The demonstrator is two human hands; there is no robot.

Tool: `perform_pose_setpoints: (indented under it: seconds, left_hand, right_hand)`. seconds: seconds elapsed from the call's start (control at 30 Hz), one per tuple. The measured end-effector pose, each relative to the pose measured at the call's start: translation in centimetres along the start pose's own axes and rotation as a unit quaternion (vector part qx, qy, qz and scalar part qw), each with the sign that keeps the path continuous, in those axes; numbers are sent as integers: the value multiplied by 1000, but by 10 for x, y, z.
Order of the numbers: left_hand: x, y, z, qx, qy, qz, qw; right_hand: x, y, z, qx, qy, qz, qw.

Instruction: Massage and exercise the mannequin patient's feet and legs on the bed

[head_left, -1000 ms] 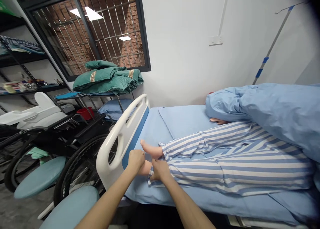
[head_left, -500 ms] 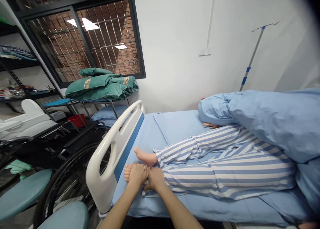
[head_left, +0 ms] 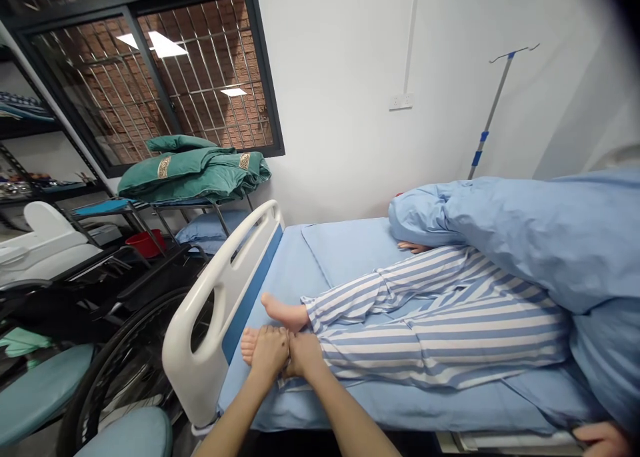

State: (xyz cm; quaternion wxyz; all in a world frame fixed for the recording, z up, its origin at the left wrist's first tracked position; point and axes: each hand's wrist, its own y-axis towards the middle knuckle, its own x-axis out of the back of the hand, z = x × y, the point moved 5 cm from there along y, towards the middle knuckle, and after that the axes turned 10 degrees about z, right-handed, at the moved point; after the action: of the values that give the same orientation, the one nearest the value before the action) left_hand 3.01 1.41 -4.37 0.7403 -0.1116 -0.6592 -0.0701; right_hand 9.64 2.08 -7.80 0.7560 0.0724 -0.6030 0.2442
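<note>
Two bare feet stick out of blue-and-white striped trousers (head_left: 450, 344) on the bed. My left hand (head_left: 270, 352) is closed over the near foot (head_left: 247, 345), leaving its toes showing. Beside it, touching it, my right hand (head_left: 305, 356) wraps round the same leg at the ankle, by the trouser cuff. Just behind my hands lies the far foot (head_left: 284, 312), toes pointing up. Parts of my fingers are hidden under the foot and ankle. Whether the legs belong to a person or a mannequin, I cannot tell.
A white bed end board (head_left: 173, 350) rises left of the feet; a wheelchair wheel (head_left: 75, 384) stands beyond it. A blue quilt (head_left: 500, 224) covers the upper body. Another hand (head_left: 603, 437) shows at lower right. An IV pole (head_left: 493, 114) stands behind the bed.
My view has shifted slightly to the right, so more of the hand at lower right shows. Both my hands keep their hold on the foot and ankle.
</note>
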Motion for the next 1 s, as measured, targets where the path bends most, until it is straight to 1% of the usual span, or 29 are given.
perform_pose_setpoints:
  seconds: [0.1, 0.2, 0.3, 0.4, 0.47, 0.73, 0.93, 1.0]
  left_hand:
    - [13, -8, 6, 4, 50, -31, 998]
    - [28, -15, 18, 22, 117, -70, 990]
    - [36, -15, 32, 34, 120, -60, 990]
    - [35, -13, 39, 45, 106, -39, 993]
    - [34, -14, 39, 50, 101, -38, 993]
    - [35, -34, 41, 49, 114, -104, 987]
    - [26, -30, 44, 54, 96, -146, 983]
    - [24, -29, 45, 53, 84, -145, 985]
  right_hand:
    - [3, -2, 1, -2, -5, 7, 1000]
    - [6, -4, 2, -4, -7, 15, 1000]
    - [6, -4, 1, -8, 4, 11, 1000]
    - [3, -2, 0, -12, 8, 3, 1000]
    - [0, 1, 0, -10, 6, 5, 1000]
    - [0, 1, 0, -18, -5, -1, 1000]
    - [-3, 3, 1, -14, -3, 3, 1000]
    - [-4, 4, 0, -16, -6, 0, 1000]
